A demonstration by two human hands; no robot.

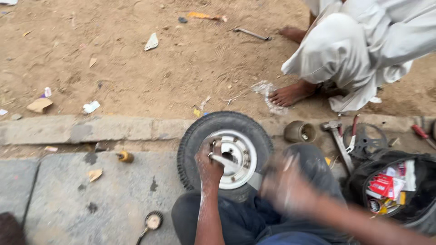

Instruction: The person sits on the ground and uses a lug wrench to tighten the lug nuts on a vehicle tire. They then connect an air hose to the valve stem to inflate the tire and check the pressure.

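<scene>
Clamped around a metal tool [222, 159], the grip of the left hand [209, 164] rested against the silver rim [238, 159] of a small black tyre [225, 152], which lay flat on the concrete pavement [81, 199] just in front of the person's knees. The tool's shaft ran from the fist across the rim toward the right hand [286, 188], which was smeared by motion blur, so whether its grip was apart or together could not be told. Beside the wheel on the right stood a dull metal cup-shaped part [299, 131], and just past it lay a hammer [338, 140], red-handled pliers [352, 134] and a toothed sprocket [368, 140]. An open black bag [395, 186] holding red and white packets sat at the right edge. On the pavement to the left were a small brass fitting [125, 157] and, nearer the camera, a round gauge [153, 221]. Beyond the kerb [91, 129], on sandy ground [136, 68] strewn with scraps, another person in light clothing [363, 50] squatted barefoot, with a wrench [251, 33] lying nearby.
</scene>
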